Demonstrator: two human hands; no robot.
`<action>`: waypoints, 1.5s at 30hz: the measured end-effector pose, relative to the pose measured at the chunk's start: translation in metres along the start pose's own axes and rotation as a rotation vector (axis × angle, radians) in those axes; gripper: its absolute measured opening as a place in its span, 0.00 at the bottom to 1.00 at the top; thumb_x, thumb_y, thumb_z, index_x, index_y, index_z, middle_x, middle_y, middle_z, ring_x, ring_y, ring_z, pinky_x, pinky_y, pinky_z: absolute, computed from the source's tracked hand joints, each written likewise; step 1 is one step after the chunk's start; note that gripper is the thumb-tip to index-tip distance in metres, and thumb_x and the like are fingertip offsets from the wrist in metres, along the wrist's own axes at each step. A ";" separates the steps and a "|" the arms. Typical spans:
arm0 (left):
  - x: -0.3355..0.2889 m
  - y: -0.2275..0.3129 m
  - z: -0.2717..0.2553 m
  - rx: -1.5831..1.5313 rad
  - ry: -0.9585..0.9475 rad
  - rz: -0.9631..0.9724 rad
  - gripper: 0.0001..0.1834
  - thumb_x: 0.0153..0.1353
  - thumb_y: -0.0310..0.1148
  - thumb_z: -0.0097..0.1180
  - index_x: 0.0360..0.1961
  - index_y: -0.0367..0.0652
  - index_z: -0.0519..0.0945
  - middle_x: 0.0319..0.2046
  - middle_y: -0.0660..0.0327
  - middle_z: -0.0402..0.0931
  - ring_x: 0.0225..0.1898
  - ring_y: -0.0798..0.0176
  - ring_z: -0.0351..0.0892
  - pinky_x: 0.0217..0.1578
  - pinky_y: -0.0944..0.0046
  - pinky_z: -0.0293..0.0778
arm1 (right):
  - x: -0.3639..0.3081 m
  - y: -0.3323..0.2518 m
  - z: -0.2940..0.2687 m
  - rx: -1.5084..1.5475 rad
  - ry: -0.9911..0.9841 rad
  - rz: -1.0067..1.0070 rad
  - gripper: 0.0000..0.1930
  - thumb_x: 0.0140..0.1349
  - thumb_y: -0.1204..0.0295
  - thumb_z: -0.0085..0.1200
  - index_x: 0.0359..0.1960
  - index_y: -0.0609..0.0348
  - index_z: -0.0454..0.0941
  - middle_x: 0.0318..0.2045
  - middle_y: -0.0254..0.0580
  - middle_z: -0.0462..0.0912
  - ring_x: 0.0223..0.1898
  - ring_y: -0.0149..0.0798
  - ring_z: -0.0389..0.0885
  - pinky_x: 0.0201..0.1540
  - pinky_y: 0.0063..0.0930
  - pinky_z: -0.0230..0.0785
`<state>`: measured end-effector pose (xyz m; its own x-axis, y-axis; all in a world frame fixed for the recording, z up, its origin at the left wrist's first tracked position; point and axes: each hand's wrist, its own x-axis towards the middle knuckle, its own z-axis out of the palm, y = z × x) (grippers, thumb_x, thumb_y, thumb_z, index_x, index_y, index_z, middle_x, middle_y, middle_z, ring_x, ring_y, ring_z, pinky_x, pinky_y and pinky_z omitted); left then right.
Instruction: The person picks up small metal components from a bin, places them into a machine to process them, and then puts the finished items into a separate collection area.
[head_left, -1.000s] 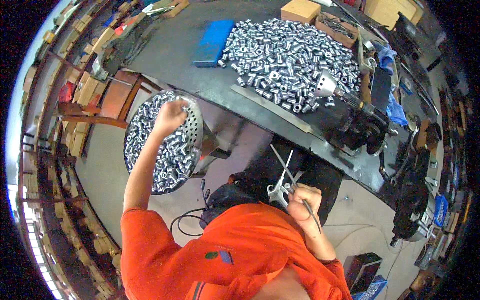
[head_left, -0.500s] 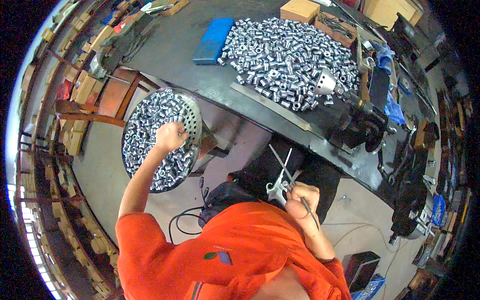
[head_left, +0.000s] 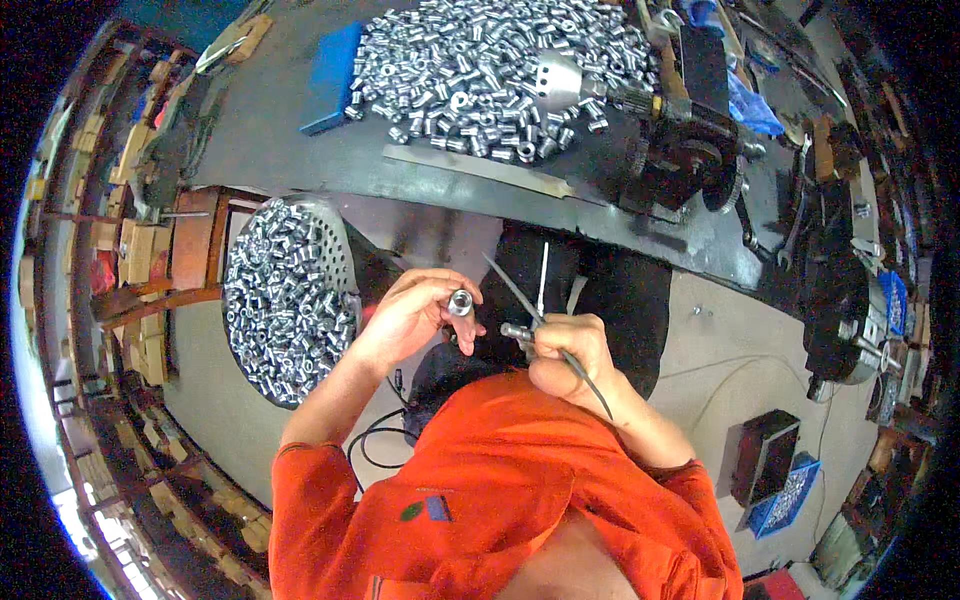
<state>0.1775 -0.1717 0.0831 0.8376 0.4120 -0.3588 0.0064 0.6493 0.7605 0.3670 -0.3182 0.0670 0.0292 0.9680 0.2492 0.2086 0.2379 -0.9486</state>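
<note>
My left hand (head_left: 410, 310) is in front of my body, its fingers closed round a shiny metal sleeve (head_left: 460, 303) whose round bore faces up. Close by on the right, my right hand (head_left: 572, 352) grips a slim grey file (head_left: 512, 283) that slants across the palm. The same hand also holds a silver air blow gun (head_left: 517, 332) with a thin pale nozzle (head_left: 544, 272); its handle is mostly hidden by the fingers. To the left of my left hand stands a round perforated metal tray (head_left: 335, 240) heaped with similar metal sleeves (head_left: 280, 310).
A dark workbench (head_left: 250, 150) bears a big heap of metal sleeves (head_left: 480, 85), a blue block (head_left: 332, 75) and a spindle with a pale, holed cone (head_left: 558, 82). A wooden chair (head_left: 190, 255) stands behind the tray. A blue crate (head_left: 785, 495) sits on the floor at right.
My left hand has come from the tray toward my right hand, now with a metal sleeve in it. My right hand still grips the file and blow gun. The view has shifted.
</note>
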 end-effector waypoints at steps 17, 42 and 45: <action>0.010 0.016 0.030 1.068 -0.057 0.399 0.12 0.50 0.26 0.62 0.37 0.35 0.79 0.33 0.59 0.79 0.35 0.67 0.78 0.37 0.66 0.73 | 0.009 0.008 0.006 -0.126 0.011 0.104 0.10 0.41 0.70 0.55 0.16 0.60 0.66 0.15 0.49 0.70 0.18 0.53 0.72 0.22 0.42 0.63; 0.021 0.002 -0.008 1.706 0.300 0.613 0.13 0.33 0.27 0.59 0.26 0.44 0.77 0.22 0.59 0.68 0.26 0.53 0.74 0.26 0.56 0.71 | 0.004 -0.008 0.005 0.171 -0.121 0.039 0.15 0.41 0.70 0.53 0.12 0.58 0.56 0.11 0.41 0.57 0.14 0.41 0.61 0.18 0.34 0.51; 0.024 -0.005 0.001 1.730 0.172 0.594 0.17 0.31 0.29 0.62 0.29 0.44 0.77 0.25 0.59 0.68 0.29 0.53 0.74 0.28 0.55 0.71 | 0.017 0.004 0.015 0.072 -0.137 0.030 0.14 0.40 0.70 0.57 0.14 0.58 0.61 0.14 0.41 0.63 0.15 0.43 0.65 0.19 0.34 0.56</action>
<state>0.1983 -0.1657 0.0715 0.8811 0.4398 0.1740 0.3476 -0.8515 0.3925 0.3542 -0.2994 0.0645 -0.0999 0.9755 0.1960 0.1392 0.2088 -0.9680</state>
